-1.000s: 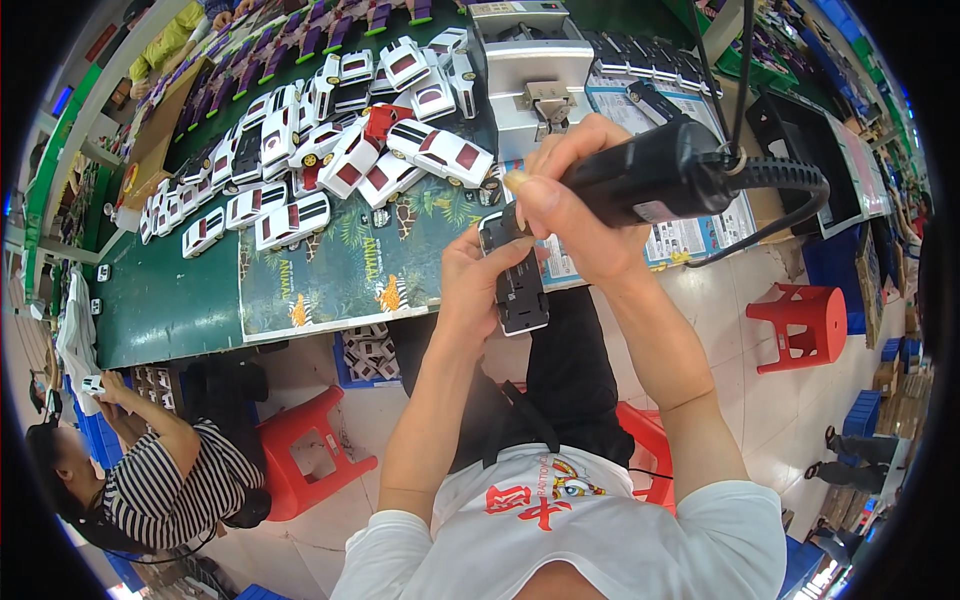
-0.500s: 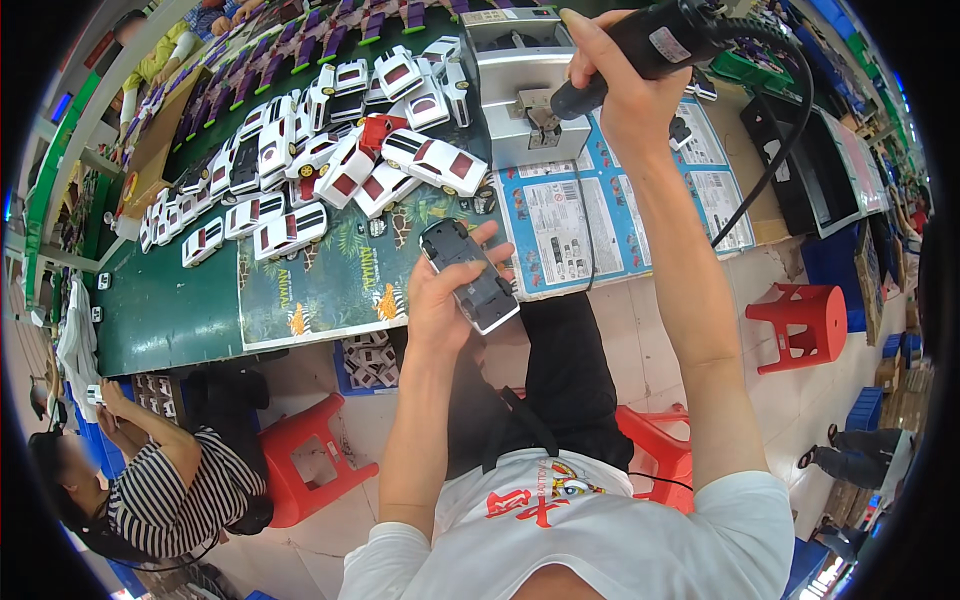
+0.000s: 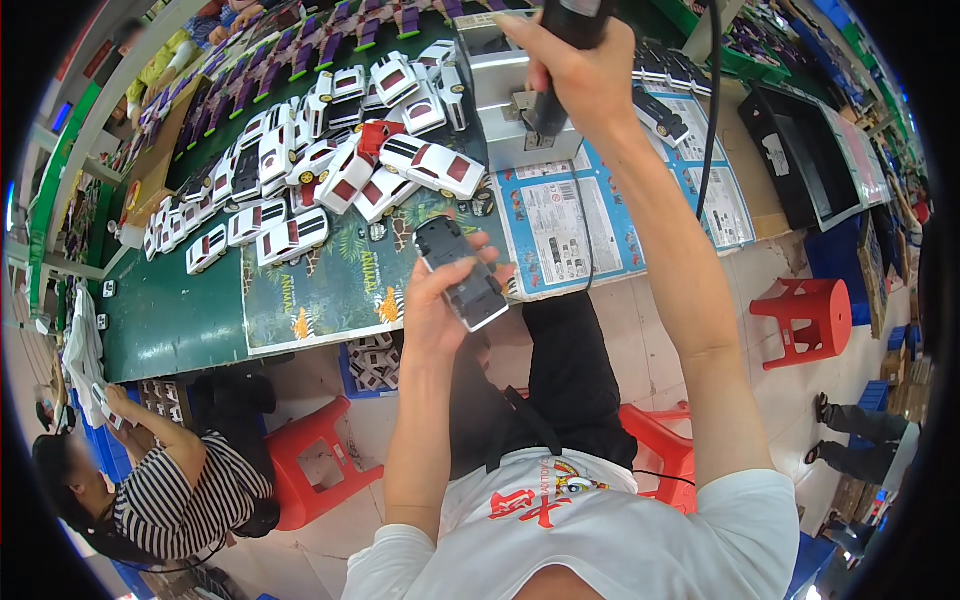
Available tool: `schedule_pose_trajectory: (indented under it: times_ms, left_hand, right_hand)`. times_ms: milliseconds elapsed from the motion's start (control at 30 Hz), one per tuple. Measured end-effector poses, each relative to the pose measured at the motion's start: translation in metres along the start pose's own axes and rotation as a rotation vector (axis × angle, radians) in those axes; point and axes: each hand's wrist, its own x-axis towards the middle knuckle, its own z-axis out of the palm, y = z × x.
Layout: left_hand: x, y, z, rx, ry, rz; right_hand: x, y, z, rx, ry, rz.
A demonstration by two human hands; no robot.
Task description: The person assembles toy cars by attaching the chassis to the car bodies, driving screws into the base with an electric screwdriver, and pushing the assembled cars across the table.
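Note:
My left hand is closed around a white toy car turned wheels-up, its black underside facing me, just above the table's front edge. In my right hand is a black electric screwdriver with a cord. Its nose points down at the small metal fitting on the front of a silver-grey metal box, apparently a screw feeder. Whether the tip touches the fitting cannot be made out. Left of the box lies a heap of white toy cars, with one red piece among them.
Several cars lie upside down on the right, one black underside nearest. A black bin stands at the table's right end. Red stools are on the floor. A seated person in stripes works at lower left.
My right hand has shifted left with the screwdriver, which now stands more upright over the metal box's fitting. The car in my left hand has moved slightly left and tilted a little.

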Motion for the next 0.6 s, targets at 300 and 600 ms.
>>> schedule_pose_trajectory:
  times_ms: [300, 600]
  left_hand:
    - [0.003, -0.001, -0.002, 0.097, 0.005, 0.028]
    - [0.005, -0.001, -0.007, 0.043, 0.006, 0.036]
  right_hand:
    - [-0.107, -0.035, -0.020, 0.648, -0.179, 0.065]
    - [-0.140, -0.033, 0.001, 0.617, -0.242, 0.165]
